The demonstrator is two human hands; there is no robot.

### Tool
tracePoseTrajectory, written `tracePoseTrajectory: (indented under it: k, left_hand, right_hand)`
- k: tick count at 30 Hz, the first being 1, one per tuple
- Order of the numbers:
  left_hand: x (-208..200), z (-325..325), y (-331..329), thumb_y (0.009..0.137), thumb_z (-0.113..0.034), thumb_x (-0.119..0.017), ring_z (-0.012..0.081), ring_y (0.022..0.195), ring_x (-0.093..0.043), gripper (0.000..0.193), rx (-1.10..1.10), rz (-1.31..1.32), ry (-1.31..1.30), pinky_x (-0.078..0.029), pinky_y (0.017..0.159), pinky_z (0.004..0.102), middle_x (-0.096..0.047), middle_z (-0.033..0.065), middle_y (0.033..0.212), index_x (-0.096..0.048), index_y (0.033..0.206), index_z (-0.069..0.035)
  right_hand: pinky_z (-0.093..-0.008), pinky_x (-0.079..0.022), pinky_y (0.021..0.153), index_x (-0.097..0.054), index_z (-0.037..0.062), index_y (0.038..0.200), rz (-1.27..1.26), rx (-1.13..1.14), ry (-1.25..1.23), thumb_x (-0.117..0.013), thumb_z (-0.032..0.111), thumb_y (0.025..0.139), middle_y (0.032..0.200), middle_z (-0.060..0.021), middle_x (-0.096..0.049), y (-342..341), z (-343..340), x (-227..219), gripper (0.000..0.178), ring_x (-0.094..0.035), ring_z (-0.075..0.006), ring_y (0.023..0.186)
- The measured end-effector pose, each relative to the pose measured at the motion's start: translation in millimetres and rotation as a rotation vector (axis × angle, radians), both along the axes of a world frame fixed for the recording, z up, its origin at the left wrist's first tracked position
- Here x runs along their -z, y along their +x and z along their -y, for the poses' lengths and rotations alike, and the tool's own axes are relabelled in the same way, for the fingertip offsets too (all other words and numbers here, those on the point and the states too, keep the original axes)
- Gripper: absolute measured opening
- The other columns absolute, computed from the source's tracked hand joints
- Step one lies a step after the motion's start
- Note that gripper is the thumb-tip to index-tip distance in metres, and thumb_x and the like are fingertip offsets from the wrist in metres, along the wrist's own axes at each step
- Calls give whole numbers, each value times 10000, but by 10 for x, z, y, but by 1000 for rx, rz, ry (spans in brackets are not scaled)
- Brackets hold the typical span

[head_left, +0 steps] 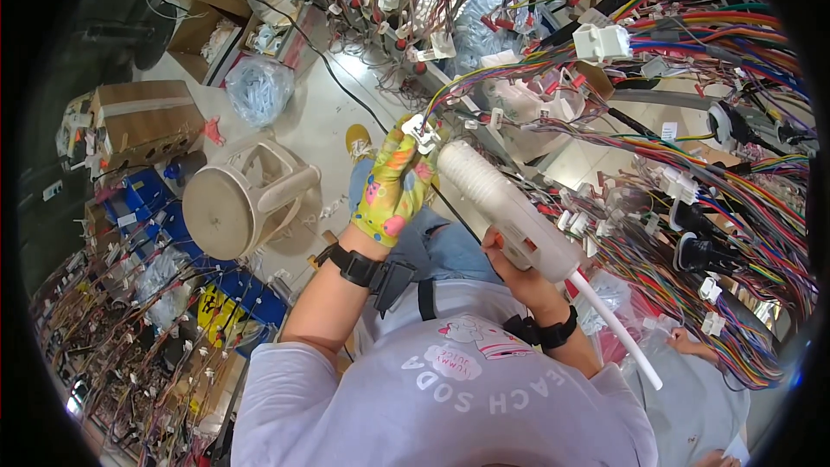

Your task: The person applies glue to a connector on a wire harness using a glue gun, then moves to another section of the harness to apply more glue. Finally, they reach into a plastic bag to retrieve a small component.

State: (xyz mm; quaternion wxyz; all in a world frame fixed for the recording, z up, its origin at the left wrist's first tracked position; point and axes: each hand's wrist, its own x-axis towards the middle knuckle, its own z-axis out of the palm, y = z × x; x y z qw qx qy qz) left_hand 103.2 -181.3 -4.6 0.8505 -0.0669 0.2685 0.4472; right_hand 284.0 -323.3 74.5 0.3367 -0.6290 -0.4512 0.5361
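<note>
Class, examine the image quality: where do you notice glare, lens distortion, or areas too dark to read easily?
Head view: white glare on the tiled floor, above the gloved left hand in the picture; head view: a fisheye circle ringed in black; head view: dim, tangled wires at lower left, while the pale tool in the right hand is well lit.

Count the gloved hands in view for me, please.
1: the left hand, in a yellow patterned glove, holding a white connector. The right hand, on the white tool, looks bare.
</note>
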Motion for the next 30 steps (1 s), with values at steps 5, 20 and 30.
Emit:
tracePoseTrajectory:
  k: [5, 20, 30]
  left_hand:
    - [-2, 4, 5, 896, -105, -621, 272, 1140, -558, 389, -3, 12, 23, -499, 957, 379, -564, 117, 1234, -494, 1263, -85]
    - [61, 4, -14, 888, -194, -647, 198, 1063, -572, 356, 59, 20, -30, -487, 929, 361, -592, 70, 1189, -554, 1219, -100]
    - [19, -37, 73, 927, -285, -584, 226, 1090, -564, 385, 44, 53, -48, -452, 984, 388, -589, 96, 1181, -539, 1228, -50]
  right_hand:
    - [-273, -455, 804, -535, 40, 1089, 34, -10, 4, -550, -58, 834, 911, -21, -557, -2, -2, 8, 273, -532, -120, 873]
    - [-288, -457, 800, -512, 34, 1123, -51, 17, -5, -533, -96, 808, 937, -47, -551, 6, -20, -20, 341, -527, -140, 894]
    - [-273, -473, 781, -540, 18, 1086, 3, -6, -9, -571, -99, 788, 928, -40, -561, 19, -34, -81, 322, -543, -133, 870]
